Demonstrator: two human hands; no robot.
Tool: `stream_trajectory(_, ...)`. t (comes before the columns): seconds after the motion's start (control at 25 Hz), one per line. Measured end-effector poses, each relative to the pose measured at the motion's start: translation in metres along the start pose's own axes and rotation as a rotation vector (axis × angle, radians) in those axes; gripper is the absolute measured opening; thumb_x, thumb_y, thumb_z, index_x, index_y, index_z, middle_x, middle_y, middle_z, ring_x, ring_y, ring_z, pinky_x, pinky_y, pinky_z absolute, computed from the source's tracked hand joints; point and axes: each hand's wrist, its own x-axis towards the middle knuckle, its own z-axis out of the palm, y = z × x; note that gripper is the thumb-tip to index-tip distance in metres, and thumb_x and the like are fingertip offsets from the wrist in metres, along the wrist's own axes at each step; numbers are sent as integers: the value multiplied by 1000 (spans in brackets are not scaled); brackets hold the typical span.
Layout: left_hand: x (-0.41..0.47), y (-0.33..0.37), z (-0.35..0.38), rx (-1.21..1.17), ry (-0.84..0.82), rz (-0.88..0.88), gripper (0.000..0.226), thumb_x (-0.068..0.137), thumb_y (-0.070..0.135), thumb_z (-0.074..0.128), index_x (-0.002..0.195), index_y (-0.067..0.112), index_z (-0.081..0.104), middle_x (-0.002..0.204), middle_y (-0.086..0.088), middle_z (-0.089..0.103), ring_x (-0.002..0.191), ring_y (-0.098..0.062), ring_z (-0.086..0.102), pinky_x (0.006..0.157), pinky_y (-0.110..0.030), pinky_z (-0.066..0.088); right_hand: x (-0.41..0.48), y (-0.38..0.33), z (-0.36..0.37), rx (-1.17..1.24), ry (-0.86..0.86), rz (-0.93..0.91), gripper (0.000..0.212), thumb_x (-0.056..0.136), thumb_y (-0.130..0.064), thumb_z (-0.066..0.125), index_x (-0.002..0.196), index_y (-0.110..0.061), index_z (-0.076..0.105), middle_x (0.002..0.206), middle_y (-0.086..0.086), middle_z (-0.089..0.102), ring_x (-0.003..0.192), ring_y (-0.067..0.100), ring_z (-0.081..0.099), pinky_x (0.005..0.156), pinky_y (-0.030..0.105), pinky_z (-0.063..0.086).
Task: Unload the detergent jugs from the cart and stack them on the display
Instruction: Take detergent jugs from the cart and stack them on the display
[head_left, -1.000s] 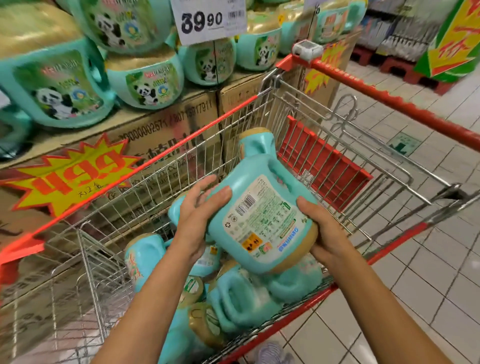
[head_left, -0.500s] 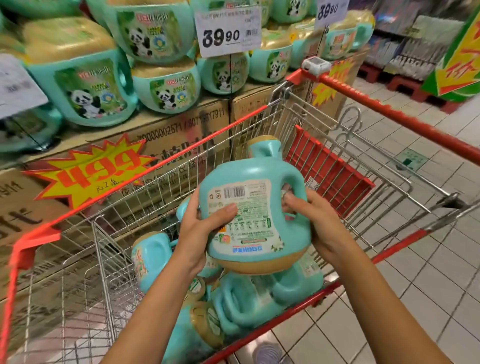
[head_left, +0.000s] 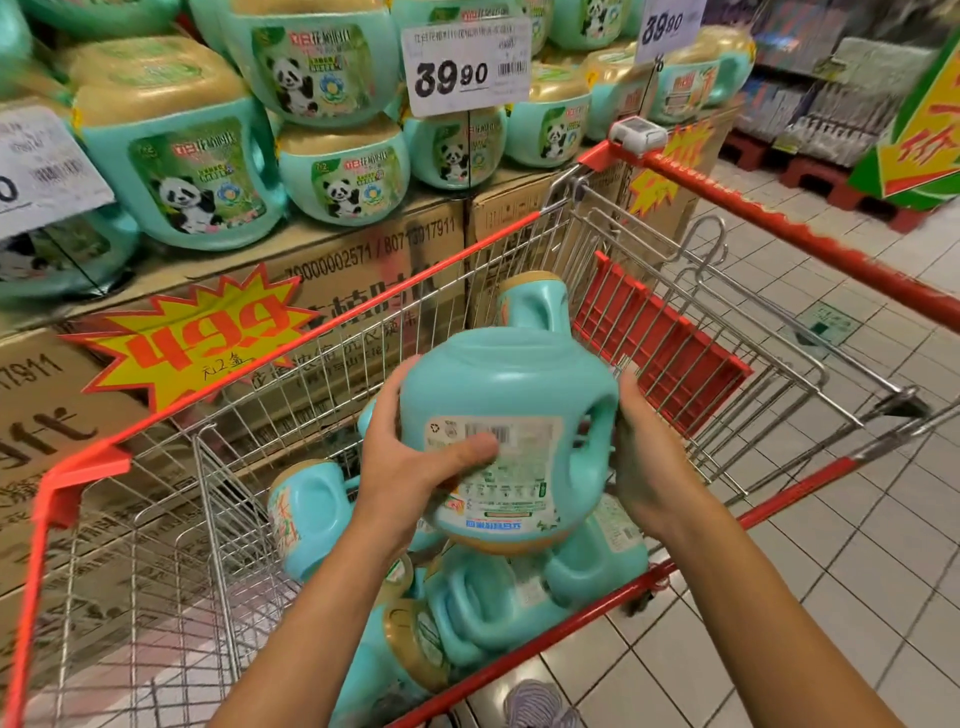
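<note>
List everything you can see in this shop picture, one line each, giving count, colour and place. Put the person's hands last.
held jug: one, teal with a gold cap, over the cart, back label towards the camera
cart jugs: at least four, teal and gold, piled in the near end of the cart
display jugs: many, teal and gold with panda labels, stacked on the boxes at upper left
cart: one, silver wire with red trim, centre
price cards: three, white, among the display jugs
starburst signs: two, yellow and red, on the boxes
cardboard boxes: several, brown, under the display jugs
floor: pale tiles, right
left hand: one, grips the held jug, thumb across its label
right hand: one, holds its handle side
</note>
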Motion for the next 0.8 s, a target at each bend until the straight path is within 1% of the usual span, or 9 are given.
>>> stream_trajectory(0.12, 1, 4, -9, 260, -25, 120, 100, 36, 39, 93, 125, 46, 49, 127, 12, 57, 114, -11, 60, 87, -36, 56, -2, -5, -10, 108, -201, 326, 61, 86, -71, 41, 128, -29, 57, 119, 16, 64, 101, 47, 64, 92, 71, 37)
stream_trajectory(0.2, 4, 9, -11, 193, -129, 99, 87, 50, 56, 86, 128, 41, 50, 130, 10, 57, 116, -13, 59, 92, -36, 54, -5, -4, -7, 215, -167, 341, 60, 84, -64, 49, 129, -25, 58, 131, 16, 56, 115, 53, 54, 86, 72, 43)
stream_trajectory(0.28, 6, 13, -6, 10, -117, -16, 73, 74, 80, 52, 125, 28, 60, 130, -1, 63, 119, -21, 59, 101, -41, 48, -4, 3, 1, 252, -96, 262, 47, 81, -50, 53, 114, -20, 66, 127, 11, 59, 114, 45, 54, 83, 65, 48)
stream_trajectory(0.36, 8, 16, -2, -34, -69, -208, 80, 82, 81, 23, 117, 25, 68, 121, -5, 69, 116, -24, 63, 105, -47, 43, -4, 11, 8, 295, -59, 162, 35, 76, -34, 48, 100, -15, 65, 114, 12, 60, 100, 35, 57, 84, 50, 46)
stream_trajectory(0.44, 8, 17, -1, 9, -101, -356, 72, 81, 77, 31, 118, 27, 67, 116, 0, 72, 108, -18, 68, 96, -42, 49, -4, 17, 8, 381, -12, 53, 38, 70, -21, 45, 103, -9, 60, 108, 15, 57, 95, 33, 55, 87, 45, 43)
stream_trajectory(0.52, 6, 15, -3, -55, -124, -522, 61, 77, 68, 52, 121, 28, 64, 113, 1, 73, 100, -15, 71, 83, -39, 56, -3, 19, 7, 401, 25, -60, 43, 72, -7, 39, 109, -4, 61, 105, 16, 62, 89, 31, 60, 81, 39, 50)
stream_trajectory(0.6, 2, 12, -3, -149, -107, -650, 69, 74, 57, 66, 133, 22, 57, 120, -5, 70, 102, -21, 70, 84, -43, 58, -4, 19, 7, 362, 36, -160, 51, 73, 5, 33, 115, -6, 59, 107, 14, 65, 89, 27, 63, 74, 37, 52)
stream_trajectory(0.68, -1, 6, -1, -203, -51, -663, 85, 71, 52, 72, 145, 24, 42, 129, -4, 65, 108, -23, 68, 89, -42, 56, -5, 15, 6, 318, 8, -250, 61, 68, 9, 33, 124, -6, 53, 120, 15, 60, 101, 27, 59, 80, 38, 50)
stream_trajectory(0.8, -6, -2, 2, -276, 4, -492, 97, 59, 37, 85, 145, 30, 40, 118, -2, 71, 101, -22, 71, 71, -33, 60, -8, 11, 6, 274, -58, -321, 71, 62, 3, 46, 132, -6, 48, 126, 16, 58, 104, 29, 58, 85, 45, 48)
